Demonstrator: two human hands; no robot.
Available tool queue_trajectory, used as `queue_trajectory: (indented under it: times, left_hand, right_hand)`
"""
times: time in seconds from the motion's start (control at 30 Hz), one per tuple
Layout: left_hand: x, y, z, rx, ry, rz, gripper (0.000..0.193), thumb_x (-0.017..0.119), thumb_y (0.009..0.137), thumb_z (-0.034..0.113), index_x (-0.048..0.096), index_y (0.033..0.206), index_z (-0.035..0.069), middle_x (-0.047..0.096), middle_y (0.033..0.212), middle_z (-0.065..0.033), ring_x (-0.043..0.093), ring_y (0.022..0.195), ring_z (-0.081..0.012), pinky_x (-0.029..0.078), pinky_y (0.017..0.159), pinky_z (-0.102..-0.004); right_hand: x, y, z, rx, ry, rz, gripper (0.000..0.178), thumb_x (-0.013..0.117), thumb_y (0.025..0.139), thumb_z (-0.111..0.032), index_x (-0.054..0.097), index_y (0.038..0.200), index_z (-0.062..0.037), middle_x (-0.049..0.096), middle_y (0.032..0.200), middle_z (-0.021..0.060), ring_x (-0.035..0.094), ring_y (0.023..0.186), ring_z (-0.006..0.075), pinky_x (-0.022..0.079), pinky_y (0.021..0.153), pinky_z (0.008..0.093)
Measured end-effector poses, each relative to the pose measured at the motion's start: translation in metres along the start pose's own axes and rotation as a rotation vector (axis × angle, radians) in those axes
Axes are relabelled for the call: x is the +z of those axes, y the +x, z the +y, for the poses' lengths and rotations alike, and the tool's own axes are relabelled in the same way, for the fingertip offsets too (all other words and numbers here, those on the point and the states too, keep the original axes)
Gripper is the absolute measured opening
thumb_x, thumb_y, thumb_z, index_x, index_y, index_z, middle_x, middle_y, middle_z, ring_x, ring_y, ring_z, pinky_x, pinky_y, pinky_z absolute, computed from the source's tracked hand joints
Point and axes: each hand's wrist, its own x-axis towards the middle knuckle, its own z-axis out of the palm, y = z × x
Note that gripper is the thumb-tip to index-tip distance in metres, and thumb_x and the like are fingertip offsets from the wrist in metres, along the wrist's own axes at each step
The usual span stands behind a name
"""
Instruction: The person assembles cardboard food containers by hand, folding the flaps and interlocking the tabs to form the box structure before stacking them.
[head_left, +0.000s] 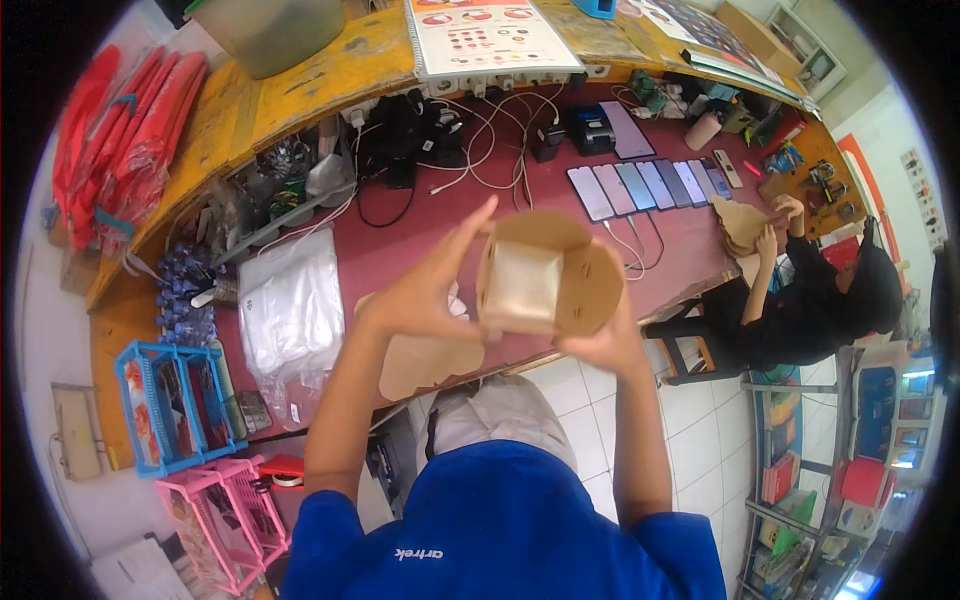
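Between my hands, above the table's front edge, is a brown cardboard food box point(528, 285) with raised rounded flaps, its open top and pale inside turned up to me. My left hand point(430, 285) spans its left side, thumb at the near corner and fingers stretched toward the far flap, with a gap between palm and box. My right hand point(612, 340) grips the right side; the box hides some of its fingers. Below, a flat brown cardboard blank point(425, 362) lies on the dark red table point(385, 235), partly covered by my left forearm.
Plastic-wrapped white packs point(292, 300) lie left, near blue point(175, 405) and pink point(225, 520) baskets. Several phones point(640, 188) stand in a row behind the box, with loose cables point(480, 150) farther back. At right, a person in black point(820, 285) handles brown cardboard point(742, 222).
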Motion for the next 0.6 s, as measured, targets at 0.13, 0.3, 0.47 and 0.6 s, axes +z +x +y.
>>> queue_trajectory:
  times: [0.13, 0.3, 0.47, 0.6]
  left_hand:
    - [-0.029, 0.033, -0.021, -0.108, 0.028, -0.133, 0.118, 0.095, 0.061, 0.024, 0.031, 0.158, 0.005, 0.041, 0.153, -0.0183, 0.047, 0.14, -0.0329, 0.039, 0.116, -0.0428]
    - [-0.015, 0.033, -0.065, -0.045, -0.111, -0.183, 0.111, 0.094, 0.065, 0.034, 0.038, 0.157, 0.007, 0.045, 0.154, -0.0168, 0.043, 0.144, -0.0307, 0.037, 0.119, -0.0454]
    - [-0.009, 0.025, -0.083, -0.046, 0.057, -0.197, 0.108, 0.093, 0.067, 0.035, 0.039, 0.157, 0.01, 0.047, 0.151, -0.0197, 0.042, 0.144, -0.0369, 0.034, 0.12, -0.0473]
    - [-0.002, 0.014, -0.085, -0.192, 0.021, -0.244, 0.108, 0.092, 0.068, 0.033, 0.038, 0.158, 0.008, 0.048, 0.151, -0.0206, 0.041, 0.143, -0.0375, 0.034, 0.119, -0.0471]
  right_hand:
    - [0.006, 0.033, 0.004, -0.088, -0.236, 0.101, 0.104, 0.095, 0.063, -0.02, 0.038, 0.148, -0.0031, 0.052, 0.139, 0.0124, 0.052, 0.131, 0.0252, 0.043, 0.109, 0.0412]
    - [0.015, 0.016, 0.035, 0.02, -0.36, 0.225, 0.101, 0.096, 0.063, -0.024, 0.041, 0.144, -0.0005, 0.054, 0.136, 0.0152, 0.054, 0.129, 0.0263, 0.045, 0.107, 0.0413]
    - [0.02, 0.008, 0.048, 0.036, -0.527, 0.26, 0.102, 0.096, 0.064, -0.026, 0.04, 0.145, -0.0004, 0.054, 0.135, 0.0167, 0.055, 0.128, 0.0288, 0.045, 0.107, 0.0425]
    - [0.028, 0.0, 0.052, 0.118, -0.745, 0.273, 0.103, 0.097, 0.062, -0.029, 0.042, 0.145, -0.0008, 0.053, 0.134, 0.0172, 0.052, 0.128, 0.0328, 0.042, 0.108, 0.0451]
